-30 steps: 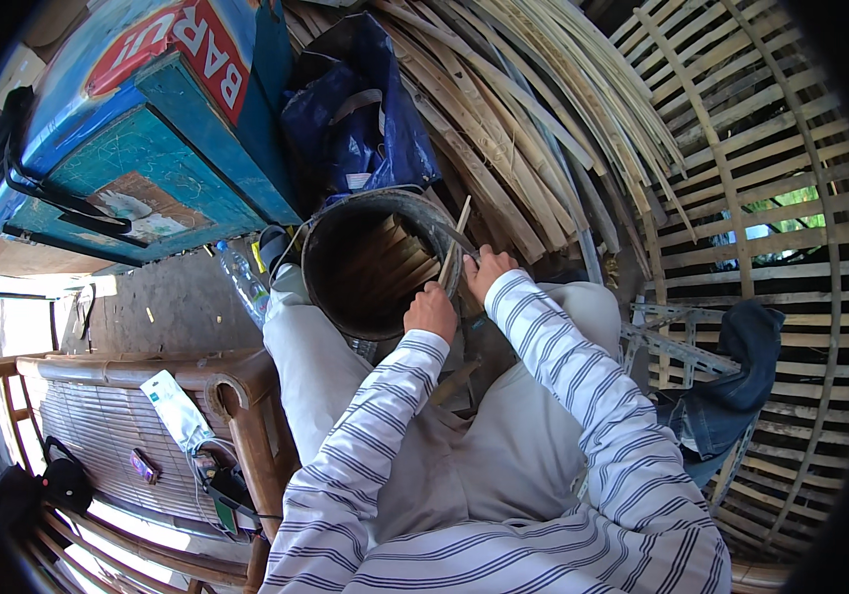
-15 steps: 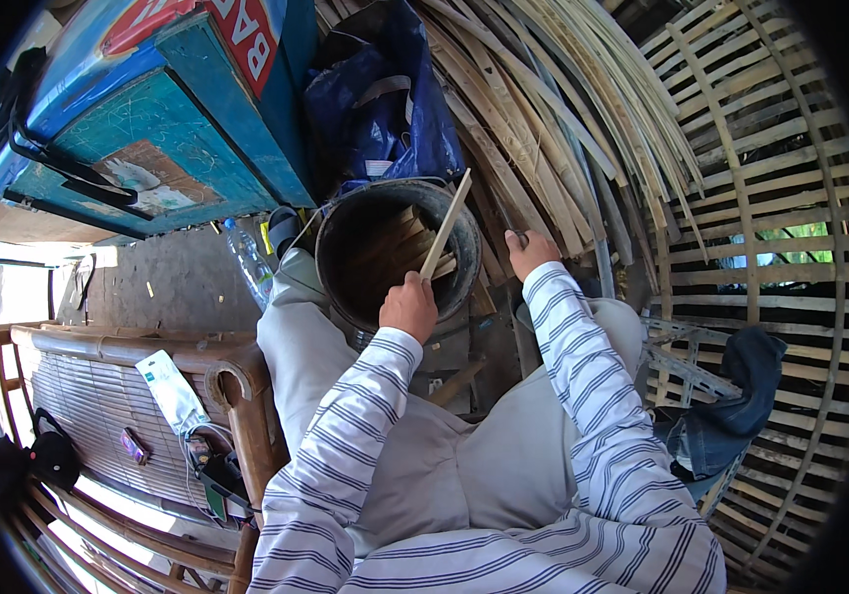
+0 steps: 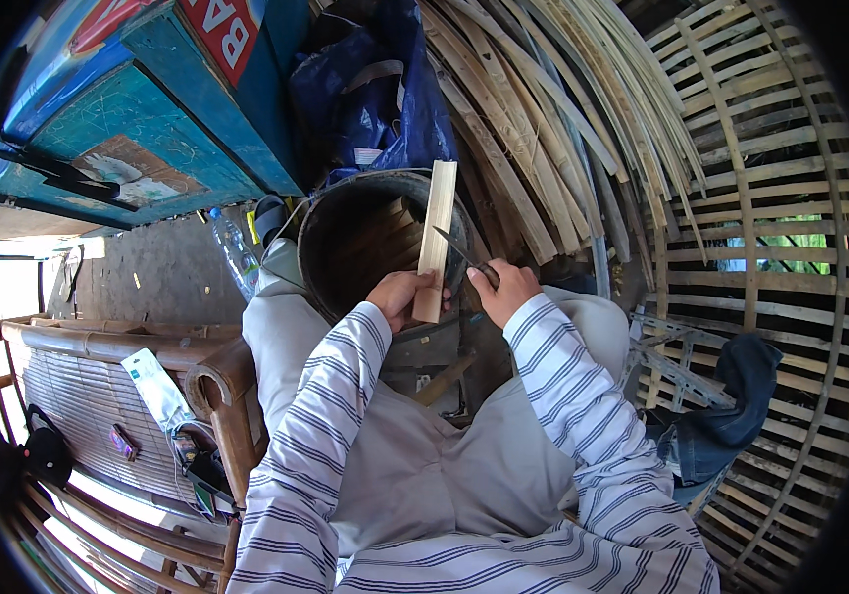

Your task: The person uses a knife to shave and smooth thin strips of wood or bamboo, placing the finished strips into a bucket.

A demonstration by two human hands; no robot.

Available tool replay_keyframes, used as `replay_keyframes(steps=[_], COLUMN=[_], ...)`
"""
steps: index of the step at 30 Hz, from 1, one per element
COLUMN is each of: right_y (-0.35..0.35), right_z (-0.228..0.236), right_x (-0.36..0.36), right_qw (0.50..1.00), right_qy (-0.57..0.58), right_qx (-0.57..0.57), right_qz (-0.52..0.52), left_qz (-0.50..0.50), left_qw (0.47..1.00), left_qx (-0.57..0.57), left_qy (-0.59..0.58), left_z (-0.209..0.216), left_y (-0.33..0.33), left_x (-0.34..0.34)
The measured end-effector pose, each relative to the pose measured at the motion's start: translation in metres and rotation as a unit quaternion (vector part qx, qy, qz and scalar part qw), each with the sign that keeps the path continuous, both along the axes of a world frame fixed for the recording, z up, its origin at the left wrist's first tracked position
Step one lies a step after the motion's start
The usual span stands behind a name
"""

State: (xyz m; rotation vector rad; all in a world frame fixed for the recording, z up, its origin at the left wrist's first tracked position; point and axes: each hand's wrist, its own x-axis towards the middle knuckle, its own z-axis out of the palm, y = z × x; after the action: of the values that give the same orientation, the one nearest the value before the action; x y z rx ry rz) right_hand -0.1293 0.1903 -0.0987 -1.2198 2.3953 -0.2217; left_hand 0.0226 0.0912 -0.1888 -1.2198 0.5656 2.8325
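My left hand [image 3: 404,297] is closed round the lower part of a flat, pale bamboo strip [image 3: 438,223], which stands up in front of the bucket's right side with its broad face toward me. My right hand [image 3: 505,292] grips a knife [image 3: 457,247] by its handle; the dark pointed blade reaches up and left to the strip's right edge. Whether the blade touches the strip, I cannot tell. Between my knees stands a dark round bucket [image 3: 311,247] with several bamboo pieces [image 3: 395,226] inside.
Long bamboo strips [image 3: 513,129] lie piled beyond the bucket. A blue bag [image 3: 395,119] sits behind it, beside a blue cabinet [image 3: 177,129]. At left are a plastic bottle [image 3: 233,252] and a bamboo bench [image 3: 98,381]; a slatted bamboo wall [image 3: 781,297] bounds the right.
The strip has turned from edge-on and slanted to broad-faced and nearly upright. My right hand has moved left toward it, and the knife blade now shows.
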Motion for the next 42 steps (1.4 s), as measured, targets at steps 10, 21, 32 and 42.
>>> replay_keyframes(steps=[10, 21, 32, 42], right_y=[-0.001, -0.008, -0.029, -0.041], right_z=[-0.015, -0.019, -0.027, -0.038], right_x=[-0.003, 0.026, -0.011, -0.034], right_qw=[0.997, 0.990, 0.988, 0.983], right_qy=[-0.024, 0.061, 0.058, 0.055], right_qx=[0.053, 0.113, 0.136, 0.161], right_qz=[0.050, 0.058, -0.053, -0.075], left_qz=[0.030, 0.030, -0.118, -0.004], left_qw=[0.990, 0.787, 0.740, 0.655], left_qx=[-0.073, -0.572, -0.627, -0.736], left_qy=[-0.115, -0.228, -0.212, -0.171], left_z=[0.018, -0.039, -0.005, -0.050], left_y=[-0.002, 0.022, 0.024, 0.037], left_x=[-0.006, -0.003, -0.003, 0.001])
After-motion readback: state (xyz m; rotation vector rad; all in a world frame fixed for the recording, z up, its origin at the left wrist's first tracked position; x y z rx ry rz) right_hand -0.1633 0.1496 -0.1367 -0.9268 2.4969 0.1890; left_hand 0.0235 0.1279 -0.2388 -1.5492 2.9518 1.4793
